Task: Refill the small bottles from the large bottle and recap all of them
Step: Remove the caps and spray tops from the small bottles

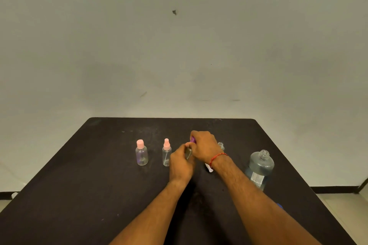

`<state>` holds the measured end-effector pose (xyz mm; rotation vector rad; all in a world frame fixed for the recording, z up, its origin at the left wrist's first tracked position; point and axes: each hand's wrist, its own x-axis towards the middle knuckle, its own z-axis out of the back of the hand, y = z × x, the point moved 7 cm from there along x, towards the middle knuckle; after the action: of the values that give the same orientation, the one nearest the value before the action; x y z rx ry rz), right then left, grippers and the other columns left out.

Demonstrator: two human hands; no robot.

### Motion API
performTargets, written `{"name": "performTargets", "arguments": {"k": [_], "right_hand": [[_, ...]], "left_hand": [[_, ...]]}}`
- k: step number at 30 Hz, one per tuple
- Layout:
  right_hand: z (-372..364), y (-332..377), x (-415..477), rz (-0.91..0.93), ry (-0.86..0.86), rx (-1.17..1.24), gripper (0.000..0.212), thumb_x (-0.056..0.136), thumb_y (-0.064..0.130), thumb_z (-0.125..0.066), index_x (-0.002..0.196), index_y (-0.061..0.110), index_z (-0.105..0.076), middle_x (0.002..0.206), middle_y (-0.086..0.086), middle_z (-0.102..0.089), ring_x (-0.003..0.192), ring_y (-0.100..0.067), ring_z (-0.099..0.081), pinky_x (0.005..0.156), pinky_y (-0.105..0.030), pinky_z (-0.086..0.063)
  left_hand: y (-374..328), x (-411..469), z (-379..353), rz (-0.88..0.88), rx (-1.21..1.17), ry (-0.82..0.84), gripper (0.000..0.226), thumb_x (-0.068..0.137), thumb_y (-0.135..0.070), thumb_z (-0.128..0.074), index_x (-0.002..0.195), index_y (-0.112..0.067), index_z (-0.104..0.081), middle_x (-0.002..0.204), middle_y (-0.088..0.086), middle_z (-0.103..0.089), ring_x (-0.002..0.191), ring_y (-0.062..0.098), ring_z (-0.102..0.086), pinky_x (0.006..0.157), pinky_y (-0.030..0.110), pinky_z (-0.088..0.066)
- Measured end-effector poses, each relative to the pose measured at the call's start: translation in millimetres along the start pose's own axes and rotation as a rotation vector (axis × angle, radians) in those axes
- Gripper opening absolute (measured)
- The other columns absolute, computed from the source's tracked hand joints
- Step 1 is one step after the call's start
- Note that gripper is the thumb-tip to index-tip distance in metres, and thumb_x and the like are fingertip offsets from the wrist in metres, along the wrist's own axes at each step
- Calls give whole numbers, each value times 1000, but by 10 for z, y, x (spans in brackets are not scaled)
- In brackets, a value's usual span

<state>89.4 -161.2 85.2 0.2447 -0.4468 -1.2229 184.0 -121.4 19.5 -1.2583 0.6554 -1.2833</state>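
Note:
On the black table [99, 185] my left hand [181, 165] grips the body of a small clear bottle [188, 152]. My right hand [204, 147] is curled over its purple cap [192, 140]. To the left stand a small clear bottle with a pink flip cap [141, 153] and a small clear spray bottle with a pink top [166, 154]. Behind my right hand an uncapped small clear bottle [221, 145] peeks out. The large clear bottle [259, 169] stands uncapped at the right, with a white label.
A small white thing [209, 168] lies on the table under my right wrist, mostly hidden. A blue object [279, 206] shows just past my right forearm near the table's right edge. A grey wall rises behind the table.

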Motion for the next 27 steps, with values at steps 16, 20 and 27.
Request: {"name": "performTargets", "arguments": {"k": [16, 20, 27], "right_hand": [[188, 190, -159, 274, 173, -64, 24, 76, 16, -74, 96, 25, -64, 103, 6, -59, 94, -13, -51, 78, -19, -40], [230, 139, -180, 191, 119, 33, 40, 76, 31, -67, 114, 30, -58, 107, 4, -56, 94, -14, -54, 83, -25, -48], [272, 182, -146, 136, 108, -50, 17, 77, 12, -70, 91, 20, -65, 96, 0, -60, 88, -18, -58, 75, -28, -49]], "left_hand": [[-114, -3, 21, -63, 86, 87, 21, 88, -9, -72, 104, -22, -68, 80, -13, -67, 74, 4, -65, 65, 12, -50], [-117, 7, 44, -94, 75, 63, 18, 89, -8, -69, 104, -17, -70, 77, -8, -69, 70, 4, -65, 63, 17, -52], [-113, 13, 35, -73, 75, 62, 12, 89, -15, -73, 100, -18, -70, 78, -10, -70, 72, 8, -67, 67, 23, -57]]}}
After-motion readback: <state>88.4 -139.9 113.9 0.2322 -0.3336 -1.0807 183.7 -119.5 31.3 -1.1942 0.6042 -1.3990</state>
